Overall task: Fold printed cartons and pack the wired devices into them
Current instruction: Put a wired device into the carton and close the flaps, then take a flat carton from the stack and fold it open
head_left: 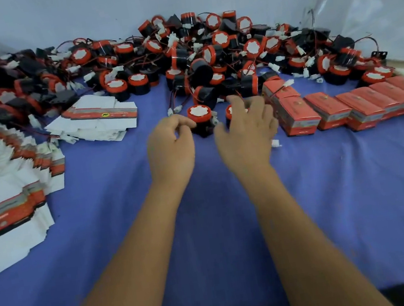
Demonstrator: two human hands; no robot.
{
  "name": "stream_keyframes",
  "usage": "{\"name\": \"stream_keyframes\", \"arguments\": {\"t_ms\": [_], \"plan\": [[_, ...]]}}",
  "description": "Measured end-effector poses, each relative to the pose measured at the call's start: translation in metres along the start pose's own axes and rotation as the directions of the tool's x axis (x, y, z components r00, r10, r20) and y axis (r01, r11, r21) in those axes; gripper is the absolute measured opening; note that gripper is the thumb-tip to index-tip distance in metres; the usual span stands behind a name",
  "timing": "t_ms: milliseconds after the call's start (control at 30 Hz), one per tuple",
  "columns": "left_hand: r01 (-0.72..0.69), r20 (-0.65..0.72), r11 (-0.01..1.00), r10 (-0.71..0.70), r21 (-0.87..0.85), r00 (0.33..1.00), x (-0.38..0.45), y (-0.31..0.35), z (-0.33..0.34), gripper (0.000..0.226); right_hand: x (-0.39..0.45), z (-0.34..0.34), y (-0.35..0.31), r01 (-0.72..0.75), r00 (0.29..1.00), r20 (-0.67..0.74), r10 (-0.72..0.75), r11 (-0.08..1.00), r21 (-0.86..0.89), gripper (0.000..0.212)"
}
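A wired device (200, 120) with a red rim and white top was seen standing upright on the blue-covered worktop (333, 198), at the near edge of the device heap (194, 54). It was touched on its left side by the curled fingers (180, 123) of the left hand (170, 148); whether it was truly pinched could not be told. A second device (229, 114) just to its right was largely hidden under the right hand (245, 133), whose fingers (254, 105) were spread apart and draped over it (a firm grip could not be confirmed). Red and black wires with white plugs (174, 109) were strewn just beyond both devices.

The heap was spread along the far side of the worktop, against a pale wall (95, 9). To the right of the right hand, a row of closed red cartons (333, 109) was lined up, the nearest one just beside the fingers. To the left, a small stack of flat printed cartons (96, 121) was laid near the heap, and a larger fanned stack (5, 195) was found at the left edge. Open blue cloth was left between the two forearms and across the whole near half of the worktop. A clear plastic bag (371, 9) was noted at the far right corner.
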State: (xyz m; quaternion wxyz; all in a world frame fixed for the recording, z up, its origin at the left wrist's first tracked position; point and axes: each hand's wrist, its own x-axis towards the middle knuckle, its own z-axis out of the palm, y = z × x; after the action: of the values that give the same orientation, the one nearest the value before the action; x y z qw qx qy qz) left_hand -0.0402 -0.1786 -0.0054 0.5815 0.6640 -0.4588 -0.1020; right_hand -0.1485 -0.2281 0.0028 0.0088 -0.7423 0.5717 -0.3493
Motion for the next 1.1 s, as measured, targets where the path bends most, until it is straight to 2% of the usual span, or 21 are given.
{"name": "stream_keyframes", "arguments": {"t_ms": [33,100,167,233,333,400,467,500,567,600,667,700,733,800,833,900,967,1033,1100], "plan": [[-0.007,-0.025,0.996,0.009,0.092,1.000,0.008,-0.007,-0.008,0.027,-0.008,0.007,-0.013,0.097,0.991,0.075,-0.107,0.986,0.132,0.040],[0.012,0.024,0.945,-0.021,0.327,0.999,0.023,-0.025,-0.022,0.029,-0.025,0.019,-0.034,0.179,0.928,0.251,-0.274,0.921,0.346,0.024],[0.012,0.119,0.889,-0.075,0.457,0.990,0.030,-0.041,-0.031,0.033,-0.036,0.032,-0.039,0.251,0.865,0.345,-0.364,0.910,0.330,0.013],[-0.041,0.152,0.849,-0.046,0.526,0.987,0.035,-0.049,-0.038,0.035,-0.040,0.042,-0.035,0.342,0.841,0.368,-0.396,0.917,0.206,0.017],[-0.109,0.162,0.743,0.001,0.660,0.987,0.047,-0.059,-0.043,0.052,-0.038,0.044,-0.031,0.299,0.853,0.364,-0.374,0.922,0.245,0.026],[-0.064,0.201,0.689,-0.120,0.722,0.972,0.054,-0.063,-0.045,0.061,-0.035,0.043,-0.031,0.230,0.861,0.378,-0.341,0.923,0.307,0.026],[-0.039,0.245,0.601,-0.264,0.798,0.933,0.056,-0.063,-0.044,0.056,-0.034,0.042,-0.030,0.182,0.861,0.398,-0.318,0.922,0.342,0.023],[-0.069,0.269,0.580,-0.265,0.812,0.926,0.055,-0.061,-0.042,0.048,-0.032,0.042,-0.030,0.154,0.864,0.400,-0.306,0.917,0.367,0.022],[-0.150,0.264,0.670,-0.071,0.727,0.962,0.051,-0.051,-0.037,0.028,-0.030,0.040,-0.029,0.087,0.876,0.398,-0.274,0.900,0.427,0.022],[-0.173,0.205,0.713,0.043,0.679,0.978,0.048,-0.043,-0.035,0.023,-0.029,0.039,-0.029,0.056,0.884,0.392,-0.255,0.891,0.451,0.023],[-0.174,0.085,0.710,0.160,0.683,0.984,0.041,-0.035,-0.030,0.025,-0.028,0.037,-0.027,0.004,0.905,0.374,-0.201,0.885,0.465,0.027],[-0.144,0.082,0.681,0.122,0.718,0.989,0.039,-0.033,-0.028,0.027,-0.028,0.036,-0.026,-0.018,0.915,0.366,-0.172,0.887,0.462,0.029],[-0.098,0.123,0.634,0.004,0.767,0.992,0.036,-0.032,-0.025,0.030,-0.028,0.035,-0.025,-0.035,0.920,0.363,-0.150,0.890,0.455,0.031],[-0.012,0.210,0.555,-0.293,0.832,0.933,0.026,-0.033,-0.021,0.040,-0.028,0.033,-0.023,-0.020,0.915,0.374,-0.152,0.908,0.419,0.035],[-0.004,0.237,0.553,-0.351,0.833,0.906,0.021,-0.034,-0.020,0.041,-0.028,0.032,-0.023,0.018,0.904,0.387,-0.181,0.921,0.389,0.039],[-0.037,0.225,0.600,-0.242,0.799,0.944,0.016,-0.036,-0.024,0.038,-0.031,0.029,-0.024,0.092,0.872,0.425,-0.243,0.934,0.344,0.043],[0.035,0.059,0.693,-0.111,0.721,0.992,0.014,-0.033,-0.031,0.035,-0.032,0.026,-0.024,0.136,0.846,0.454,-0.280,0.936,0.325,0.043],[0.158,-0.066,0.699,-0.158,0.698,0.985,0.014,-0.036,-0.039,0.031,-0.031,0.026,-0.023,0.138,0.840,0.459,-0.289,0.932,0.335,0.046],[0.217,-0.049,0.665,-0.262,0.714,0.964,0.014,-0.039,-0.048,0.034,-0.031,0.027,-0.022,0.096,0.863,0.426,-0.271,0.916,0.389,0.045]]}}
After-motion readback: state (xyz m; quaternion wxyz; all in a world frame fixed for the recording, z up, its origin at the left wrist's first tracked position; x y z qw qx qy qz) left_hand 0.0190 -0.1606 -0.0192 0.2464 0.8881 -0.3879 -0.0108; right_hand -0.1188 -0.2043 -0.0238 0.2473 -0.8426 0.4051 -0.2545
